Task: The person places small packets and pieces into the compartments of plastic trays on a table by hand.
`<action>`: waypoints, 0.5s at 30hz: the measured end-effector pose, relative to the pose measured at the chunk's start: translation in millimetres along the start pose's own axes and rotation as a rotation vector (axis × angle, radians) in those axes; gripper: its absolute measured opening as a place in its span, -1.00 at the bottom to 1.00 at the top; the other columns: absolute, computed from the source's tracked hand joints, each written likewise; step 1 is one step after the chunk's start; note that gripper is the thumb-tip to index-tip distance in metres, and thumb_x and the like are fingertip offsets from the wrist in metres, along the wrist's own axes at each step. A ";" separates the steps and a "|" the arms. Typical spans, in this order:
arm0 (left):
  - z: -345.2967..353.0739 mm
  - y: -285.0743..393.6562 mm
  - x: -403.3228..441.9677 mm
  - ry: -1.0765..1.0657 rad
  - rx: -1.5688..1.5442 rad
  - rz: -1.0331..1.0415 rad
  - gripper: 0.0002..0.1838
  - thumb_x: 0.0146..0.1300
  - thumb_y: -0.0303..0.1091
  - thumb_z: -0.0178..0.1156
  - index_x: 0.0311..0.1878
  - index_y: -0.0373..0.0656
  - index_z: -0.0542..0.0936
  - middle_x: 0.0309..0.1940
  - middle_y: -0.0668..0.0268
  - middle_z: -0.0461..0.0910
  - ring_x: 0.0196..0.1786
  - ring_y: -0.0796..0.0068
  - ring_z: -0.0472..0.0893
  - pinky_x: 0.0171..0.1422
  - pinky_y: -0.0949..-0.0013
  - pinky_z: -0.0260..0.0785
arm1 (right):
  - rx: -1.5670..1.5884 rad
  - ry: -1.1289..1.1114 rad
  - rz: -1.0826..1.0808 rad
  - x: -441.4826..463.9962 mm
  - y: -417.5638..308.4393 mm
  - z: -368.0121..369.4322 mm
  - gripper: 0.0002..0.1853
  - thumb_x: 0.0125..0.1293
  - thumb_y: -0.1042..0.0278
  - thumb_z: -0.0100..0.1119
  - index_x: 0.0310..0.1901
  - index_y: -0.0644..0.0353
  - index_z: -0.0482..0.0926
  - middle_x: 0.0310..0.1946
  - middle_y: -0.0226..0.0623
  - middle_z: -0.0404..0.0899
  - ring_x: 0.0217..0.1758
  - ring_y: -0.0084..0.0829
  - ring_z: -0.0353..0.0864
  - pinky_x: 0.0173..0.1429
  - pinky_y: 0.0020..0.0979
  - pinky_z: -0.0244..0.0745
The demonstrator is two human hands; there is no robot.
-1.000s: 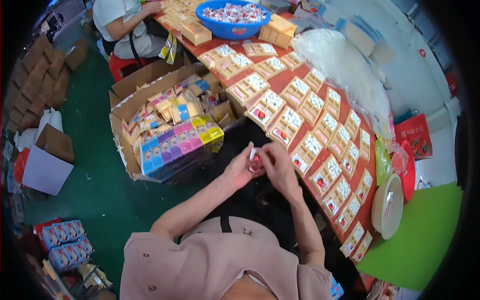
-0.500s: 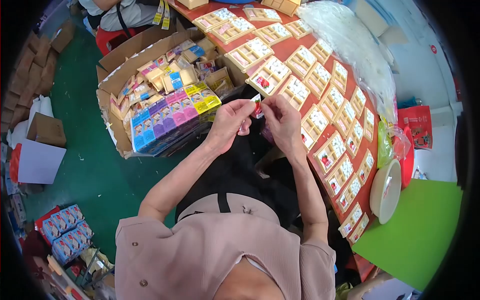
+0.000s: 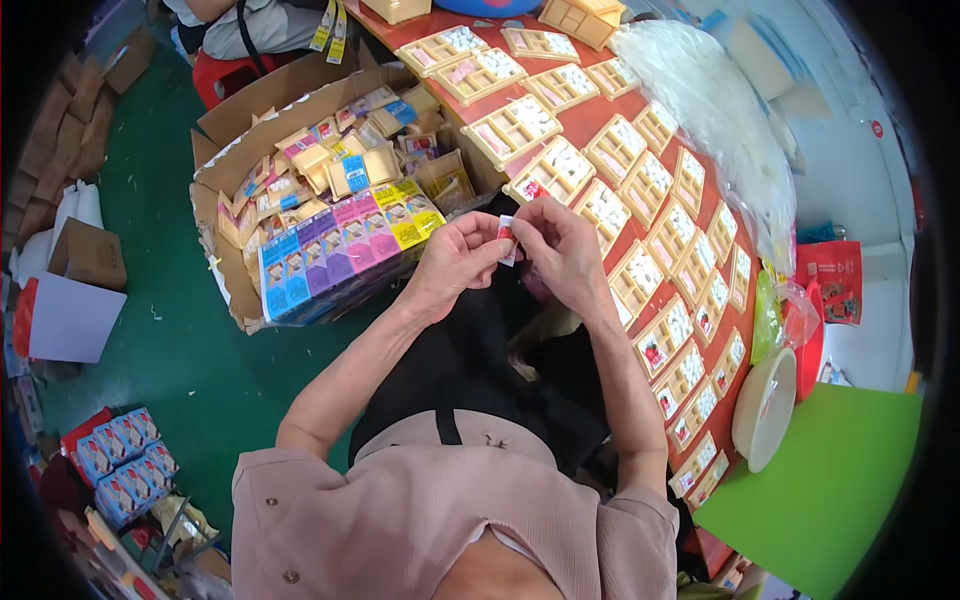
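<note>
My left hand (image 3: 458, 256) pinches a small red-and-white picture card (image 3: 507, 241) between thumb and fingers, in front of my body. On the card's other side, my right hand (image 3: 564, 250) has its thumb and fingers closed at the edge. Beyond my hands, the nearest beige compartment tray (image 3: 551, 172) holds white pieces and shows a red strawberry picture in its near corner. Several similar trays lie along the red table (image 3: 640, 322), some with strawberry pictures.
At the left, an open cardboard box (image 3: 215, 270) holds packaged beige sets and a row of colourful printed boxes (image 3: 340, 240). Clear plastic sheeting (image 3: 700, 90) lies along the far table edge. A cream basin (image 3: 768, 410) stands beside a green board (image 3: 820, 480). Another person sits at the top left.
The card has turned more upright and come slightly lower between my hands. My right hand has shifted a little, staying close to the left. The view has moved slightly.
</note>
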State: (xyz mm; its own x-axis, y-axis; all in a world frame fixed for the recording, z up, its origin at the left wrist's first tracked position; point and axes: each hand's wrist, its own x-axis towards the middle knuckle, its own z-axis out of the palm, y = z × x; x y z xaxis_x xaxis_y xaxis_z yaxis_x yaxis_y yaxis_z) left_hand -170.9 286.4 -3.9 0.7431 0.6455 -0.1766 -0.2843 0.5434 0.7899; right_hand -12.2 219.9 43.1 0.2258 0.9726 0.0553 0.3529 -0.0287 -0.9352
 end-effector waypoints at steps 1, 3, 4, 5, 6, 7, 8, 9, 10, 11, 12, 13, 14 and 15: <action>0.1 3.0 3.2 0.015 0.008 0.017 -0.79 0.38 -0.37 0.27 0.00 -0.19 0.54 -0.38 0.43 0.64 -0.54 0.83 0.39 -0.51 0.69 0.15 | -0.018 0.001 0.003 7.7 -3.3 -1.2 -0.88 0.40 0.46 0.19 -0.18 0.35 0.58 -0.44 -0.36 0.59 -0.39 -0.63 0.57 -0.31 -0.55 0.47; -3.6 7.0 11.1 0.048 0.026 0.036 -0.77 0.37 -0.39 0.27 0.02 -0.19 0.53 -0.36 0.39 0.65 -0.54 0.82 0.40 -0.51 0.68 0.16 | -0.042 0.022 0.007 29.9 -12.0 -6.5 -0.87 0.41 0.44 0.17 -0.19 0.34 0.59 -0.47 -0.37 0.60 -0.44 -0.67 0.51 -0.35 -0.54 0.43; -6.8 8.2 16.2 0.064 0.036 0.036 -0.76 0.37 -0.41 0.27 0.04 -0.20 0.52 -0.34 0.36 0.66 -0.54 0.81 0.41 -0.51 0.67 0.16 | -0.057 0.044 0.004 46.5 -10.0 -11.4 -0.87 0.40 0.43 0.19 -0.19 0.34 0.60 -0.48 -0.37 0.59 -0.45 -0.67 0.48 -0.36 -0.53 0.42; -10.2 8.9 21.5 0.080 0.047 0.036 -0.76 0.37 -0.42 0.26 0.05 -0.20 0.51 -0.32 0.34 0.67 -0.53 0.79 0.42 -0.51 0.66 0.17 | -0.071 0.067 0.000 64.8 -7.2 -18.0 -0.86 0.40 0.42 0.20 -0.19 0.33 0.60 -0.49 -0.38 0.59 -0.46 -0.68 0.46 -0.36 -0.52 0.40; -16.1 6.4 27.5 0.083 0.021 0.031 -0.76 0.42 -0.36 0.23 0.07 -0.19 0.50 -0.34 0.30 0.65 -0.56 0.77 0.41 -0.52 0.63 0.17 | -0.156 0.043 -0.048 83.5 -4.2 -26.4 -0.86 0.38 0.41 0.22 -0.20 0.32 0.61 -0.51 -0.38 0.58 -0.46 -0.66 0.45 -0.35 -0.50 0.40; -20.3 5.0 31.5 0.085 -0.025 0.033 -0.76 0.44 -0.31 0.19 0.07 -0.19 0.50 -0.34 0.29 0.64 -0.56 0.75 0.42 -0.51 0.60 0.18 | -0.242 0.019 -0.098 102.4 -1.4 -34.2 -0.86 0.37 0.40 0.23 -0.20 0.31 0.62 -0.52 -0.39 0.57 -0.46 -0.65 0.45 -0.34 -0.48 0.40; -24.2 4.1 34.8 0.086 -0.069 0.033 -0.74 0.47 -0.26 0.16 0.08 -0.19 0.49 -0.34 0.27 0.64 -0.56 0.73 0.42 -0.51 0.58 0.20 | -0.293 0.010 -0.150 119.2 5.8 -37.1 -0.87 0.36 0.41 0.24 -0.21 0.31 0.62 -0.50 -0.36 0.57 -0.44 -0.59 0.47 -0.30 -0.44 0.42; -27.7 4.5 37.6 0.089 -0.114 0.032 -0.73 0.50 -0.22 0.13 0.09 -0.19 0.49 -0.33 0.26 0.63 -0.56 0.70 0.43 -0.50 0.56 0.21 | -0.299 -0.035 -0.171 132.8 12.3 -38.4 -0.87 0.35 0.41 0.24 -0.20 0.31 0.62 -0.49 -0.34 0.58 -0.43 -0.57 0.48 -0.29 -0.42 0.43; -31.0 6.0 40.4 0.083 -0.166 0.035 -0.69 0.51 -0.15 0.09 0.10 -0.18 0.48 -0.32 0.24 0.62 -0.53 0.67 0.44 -0.47 0.54 0.24 | -0.304 -0.082 -0.193 145.1 17.2 -38.2 -0.87 0.35 0.41 0.24 -0.20 0.31 0.62 -0.47 -0.32 0.59 -0.42 -0.54 0.49 -0.28 -0.41 0.44; -34.6 7.5 43.1 0.080 -0.218 0.038 -0.65 0.53 -0.09 0.05 0.11 -0.18 0.47 -0.30 0.21 0.61 -0.50 0.64 0.46 -0.45 0.51 0.26 | -0.308 -0.130 -0.213 156.1 22.2 -37.8 -0.86 0.34 0.41 0.25 -0.20 0.31 0.62 -0.46 -0.30 0.60 -0.41 -0.52 0.51 -0.27 -0.40 0.44; -36.4 10.6 44.4 0.079 -0.271 0.038 -0.60 0.55 -0.02 0.00 0.12 -0.18 0.47 -0.28 0.19 0.61 -0.47 0.61 0.48 -0.42 0.48 0.29 | -0.374 -0.185 -0.189 163.8 22.2 -35.8 -0.86 0.32 0.42 0.25 -0.19 0.31 0.62 -0.43 -0.24 0.62 -0.37 -0.46 0.55 -0.23 -0.37 0.46; -38.4 13.3 45.7 0.079 -0.320 0.031 -0.57 0.55 0.02 -0.02 0.13 -0.18 0.46 -0.26 0.17 0.60 -0.44 0.59 0.49 -0.38 0.47 0.31 | -0.395 -0.197 -0.183 168.2 23.8 -32.8 -0.88 0.33 0.44 0.24 -0.19 0.32 0.61 -0.43 -0.31 0.60 -0.36 -0.51 0.52 -0.24 -0.40 0.44; -40.9 16.6 47.7 0.082 -0.370 0.022 -0.54 0.55 0.06 -0.05 0.13 -0.17 0.46 -0.23 0.15 0.60 -0.40 0.57 0.50 -0.34 0.45 0.32 | -0.414 -0.211 -0.175 170.9 26.3 -29.1 -0.89 0.34 0.46 0.23 -0.19 0.32 0.61 -0.43 -0.37 0.57 -0.36 -0.56 0.49 -0.24 -0.44 0.43; -43.5 19.8 49.0 0.087 -0.418 0.012 -0.51 0.55 0.10 -0.07 0.14 -0.17 0.46 -0.21 0.14 0.60 -0.37 0.54 0.51 -0.31 0.43 0.34 | -0.431 -0.225 -0.166 170.4 23.5 -23.4 -0.91 0.36 0.48 0.22 -0.20 0.32 0.60 -0.43 -0.43 0.54 -0.35 -0.61 0.46 -0.24 -0.47 0.41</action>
State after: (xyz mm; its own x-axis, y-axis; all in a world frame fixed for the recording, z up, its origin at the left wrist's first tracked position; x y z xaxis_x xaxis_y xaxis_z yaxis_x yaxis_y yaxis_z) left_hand -166.5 352.1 -22.4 0.6896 0.6859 -0.2322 -0.5266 0.6951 0.4894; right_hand 55.8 379.5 38.8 -0.0489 0.9964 0.0698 0.7204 0.0836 -0.6885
